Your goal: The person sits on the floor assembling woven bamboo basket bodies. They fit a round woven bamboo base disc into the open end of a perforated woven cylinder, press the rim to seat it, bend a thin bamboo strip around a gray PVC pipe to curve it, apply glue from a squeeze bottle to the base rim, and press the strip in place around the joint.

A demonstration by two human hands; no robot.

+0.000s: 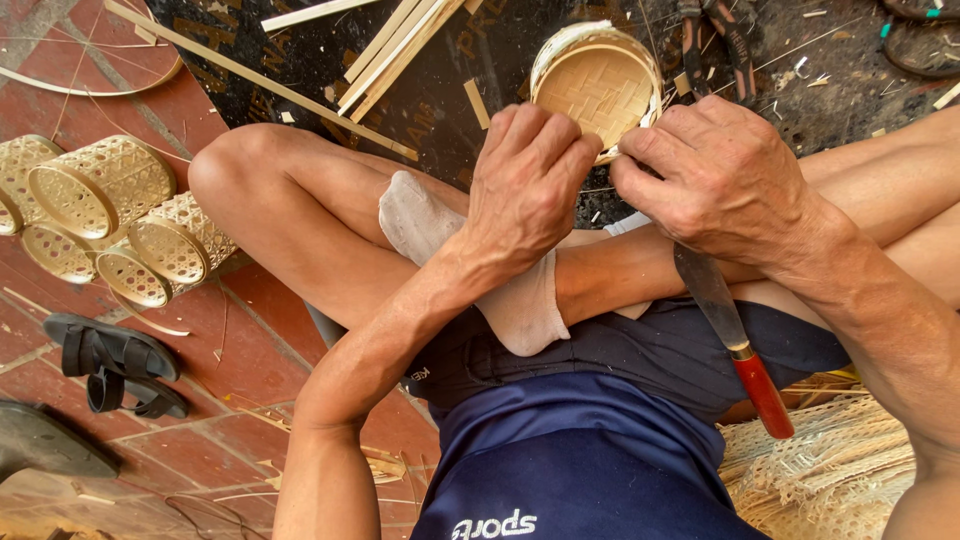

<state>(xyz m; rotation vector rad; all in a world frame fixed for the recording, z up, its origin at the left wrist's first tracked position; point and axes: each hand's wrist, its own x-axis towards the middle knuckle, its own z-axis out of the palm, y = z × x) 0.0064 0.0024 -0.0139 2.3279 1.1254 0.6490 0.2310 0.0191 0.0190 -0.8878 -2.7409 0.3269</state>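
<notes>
Both hands closed on round woven bamboo basket, left hand, right hand, knife seemingly tucked underneath

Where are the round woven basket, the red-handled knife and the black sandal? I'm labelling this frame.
round woven basket (pixel 597 88), head view, on its woven base.
red-handled knife (pixel 764 394), head view, on the red handle.
black sandal (pixel 112 350), head view, on its strap.
</notes>
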